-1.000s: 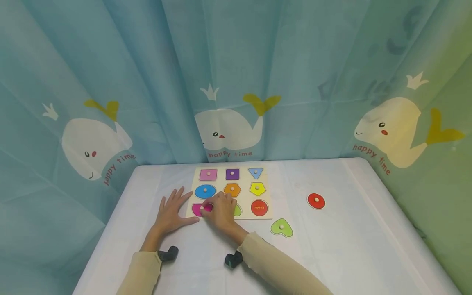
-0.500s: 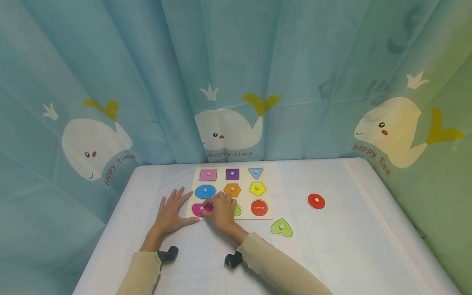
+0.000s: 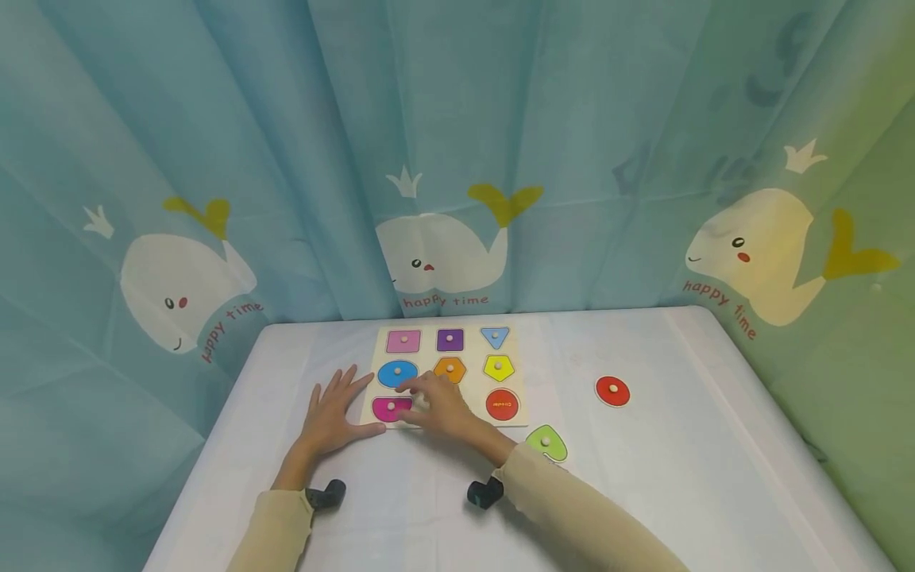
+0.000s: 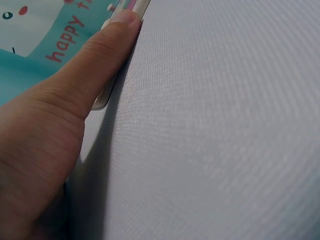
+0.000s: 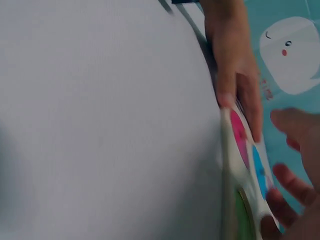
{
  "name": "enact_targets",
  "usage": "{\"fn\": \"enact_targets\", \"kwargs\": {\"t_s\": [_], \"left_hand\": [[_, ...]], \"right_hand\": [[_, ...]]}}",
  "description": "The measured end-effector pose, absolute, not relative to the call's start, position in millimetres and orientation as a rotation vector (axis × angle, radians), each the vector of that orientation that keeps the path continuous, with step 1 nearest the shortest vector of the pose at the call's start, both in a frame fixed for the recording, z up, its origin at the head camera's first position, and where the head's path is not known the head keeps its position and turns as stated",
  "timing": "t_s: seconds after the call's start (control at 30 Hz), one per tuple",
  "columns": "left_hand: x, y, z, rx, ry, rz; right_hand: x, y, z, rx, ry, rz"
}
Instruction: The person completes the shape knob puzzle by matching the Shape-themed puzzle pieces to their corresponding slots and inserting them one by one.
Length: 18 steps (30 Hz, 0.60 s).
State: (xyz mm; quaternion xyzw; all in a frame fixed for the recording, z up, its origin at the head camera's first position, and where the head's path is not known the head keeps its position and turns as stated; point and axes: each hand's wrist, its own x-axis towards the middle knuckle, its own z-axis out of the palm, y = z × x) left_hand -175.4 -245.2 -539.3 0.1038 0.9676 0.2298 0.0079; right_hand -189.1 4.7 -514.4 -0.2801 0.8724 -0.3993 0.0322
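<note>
My left hand (image 3: 330,417) lies at the left edge of the knobbed shape puzzle board (image 3: 475,369), fingers spread. Its thumb presses the board's near corner in the left wrist view. Just right of the magenta puzzle piece (image 3: 381,411) is my right hand (image 3: 446,409), above the board, thumb and fingers apart and nothing between them. The magenta piece, with its pale knob, sits in the near-left place. My right hand hides the near-middle place; some green shows there in the right wrist view.
Right of the board lie a green heart piece (image 3: 538,438), partly behind the right sleeve, and a red round piece (image 3: 608,399). A printed red circle (image 3: 503,397) shows in the board's near-right place. A whale-print curtain (image 3: 572,199) hangs behind the white table (image 3: 686,477).
My right hand has let go of the magenta piece's knob and shifted right, its thumb and fingers parting. The left hand and the loose pieces stay where they were.
</note>
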Motion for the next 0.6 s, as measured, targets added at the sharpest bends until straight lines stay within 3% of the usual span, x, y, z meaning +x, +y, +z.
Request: {"fn": "enact_targets", "kwargs": {"t_s": [0.17,0.6], "left_hand": [[-174,-245,-537,0.325,3.02,0.713],[-175,-244,-538,0.294,3.007,0.733]], "right_hand": [[-195,32,-507,-0.998,2.536,-1.328],[-190,101,-495,-1.006,2.538,-1.364]]}}
